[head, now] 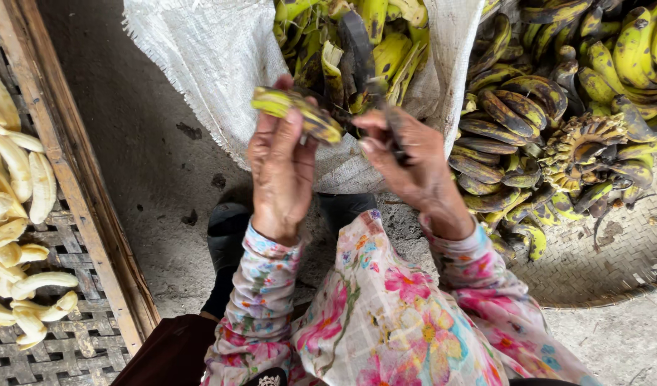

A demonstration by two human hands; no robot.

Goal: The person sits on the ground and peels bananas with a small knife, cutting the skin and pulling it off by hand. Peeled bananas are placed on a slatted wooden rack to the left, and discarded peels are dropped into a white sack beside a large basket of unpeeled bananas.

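Observation:
My left hand (pixel 280 171) grips a small unpeeled banana (pixel 297 112), yellow-green with dark blotches, held level in front of me. My right hand (pixel 407 161) is closed around a dark knife (pixel 385 114) whose blade end meets the banana's right tip. Both hands hover over the mouth of a white woven sack (pixel 214 64) that holds several banana peels (pixel 357 43). Floral sleeves cover both my forearms.
A heap of spotted unpeeled bananas (pixel 557 107) lies on a woven mat (pixel 607 264) at the right. At the left, a wood-framed lattice tray (pixel 71 179) holds several peeled pale bananas (pixel 17 214). Dark footwear (pixel 228 236) rests on the concrete floor below my hands.

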